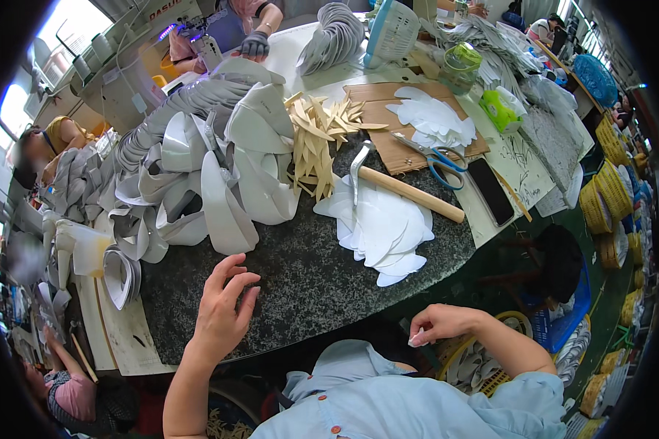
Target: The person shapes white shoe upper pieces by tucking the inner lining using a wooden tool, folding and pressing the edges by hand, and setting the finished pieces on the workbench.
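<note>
My left hand (220,311) hovers over the dark speckled stone slab (300,285), fingers apart and nothing in them. Just beyond it stand curved grey-white shoe-upper pieces (231,201), bunched together. My right hand (447,324) is off the slab's front edge at the right, its fingers closed on a small white scrap (418,339) whose kind is too small to tell. On the slab's right part lies a pile of white leaf-shaped pieces (388,230). A hammer (410,194) with a wooden handle rests across that pile.
Behind are tan slivers (322,139), cardboard (377,106) bearing more white pieces, blue-handled scissors (447,164) and a black phone (490,192). A cloudy plastic jug (84,245) stands left. A yellow basket (468,373) sits below my right arm. Across the table a gloved hand (255,45) works.
</note>
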The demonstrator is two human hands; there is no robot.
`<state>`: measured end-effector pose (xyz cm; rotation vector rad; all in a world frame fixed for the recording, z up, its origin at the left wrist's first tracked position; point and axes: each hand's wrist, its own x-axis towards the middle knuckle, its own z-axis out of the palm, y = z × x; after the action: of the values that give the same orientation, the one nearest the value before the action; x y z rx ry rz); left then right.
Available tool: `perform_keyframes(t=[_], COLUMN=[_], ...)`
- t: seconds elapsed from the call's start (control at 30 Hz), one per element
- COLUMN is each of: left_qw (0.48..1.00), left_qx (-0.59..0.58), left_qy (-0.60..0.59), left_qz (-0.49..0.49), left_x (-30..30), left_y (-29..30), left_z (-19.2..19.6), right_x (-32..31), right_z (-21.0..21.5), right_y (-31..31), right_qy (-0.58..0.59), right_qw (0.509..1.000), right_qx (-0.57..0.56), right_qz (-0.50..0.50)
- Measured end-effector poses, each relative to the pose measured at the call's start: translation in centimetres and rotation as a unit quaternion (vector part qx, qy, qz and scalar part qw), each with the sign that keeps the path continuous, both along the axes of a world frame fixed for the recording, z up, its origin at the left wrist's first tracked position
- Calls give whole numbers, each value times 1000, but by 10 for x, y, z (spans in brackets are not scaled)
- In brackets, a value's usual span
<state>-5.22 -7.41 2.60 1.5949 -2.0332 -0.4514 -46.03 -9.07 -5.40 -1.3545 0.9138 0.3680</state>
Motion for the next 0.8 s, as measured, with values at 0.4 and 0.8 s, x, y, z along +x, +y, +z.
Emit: perform_keyframes(t=[0.4,0.8], left_qw=[972,980], left_qx=[-183,-157], left_qy=[-46,-18], left_qz=[140,123], left_x=[24,20], left_y=[-82,-74], left_z=[-5,-8], right_x=[185,209], right_z=[195,180], right_y=[-31,-23], right_qy=[-850,-797], right_qw=[511,599], right_qx=[-127,-52], right_qz=[-1,-50])
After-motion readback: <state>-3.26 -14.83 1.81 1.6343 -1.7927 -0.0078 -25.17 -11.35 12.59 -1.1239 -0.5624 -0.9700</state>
